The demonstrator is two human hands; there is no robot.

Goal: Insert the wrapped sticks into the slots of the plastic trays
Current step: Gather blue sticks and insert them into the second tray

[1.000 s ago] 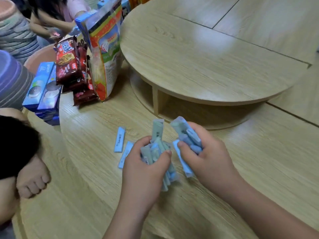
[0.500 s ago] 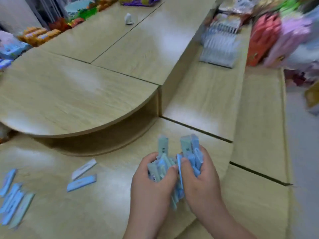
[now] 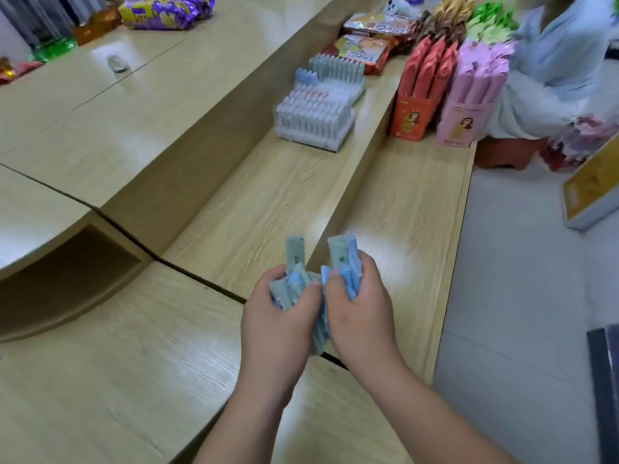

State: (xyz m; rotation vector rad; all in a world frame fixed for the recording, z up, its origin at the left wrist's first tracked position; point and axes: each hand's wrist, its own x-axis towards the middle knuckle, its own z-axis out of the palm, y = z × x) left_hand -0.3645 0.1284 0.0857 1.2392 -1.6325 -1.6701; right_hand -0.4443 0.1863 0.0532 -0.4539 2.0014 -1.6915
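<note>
My left hand [image 3: 279, 324] grips a bunch of blue and pale-green wrapped sticks [image 3: 294, 262], with their ends poking up above my fingers. My right hand [image 3: 360, 311] holds a second bunch [image 3: 345, 256] close beside the first; the two hands touch. Both hover over the low wooden step. Farther along the middle step stand clear plastic trays [image 3: 315, 118], slots filled with rows of white and pale-blue sticks, well beyond my hands.
Red [image 3: 423, 92] and pink [image 3: 469, 98] packet boxes stand right of the trays, snack bags [image 3: 361, 51] behind them. A seated person [image 3: 552, 72] in pale clothes is at the far right. Purple snack bags [image 3: 164, 11] lie on the upper wooden tier. Grey floor runs along the right.
The view has swung right, away from the round shelf and the loose sticks on the wood, bringing the trays into sight. Both hands kept their bunches of sticks throughout.
</note>
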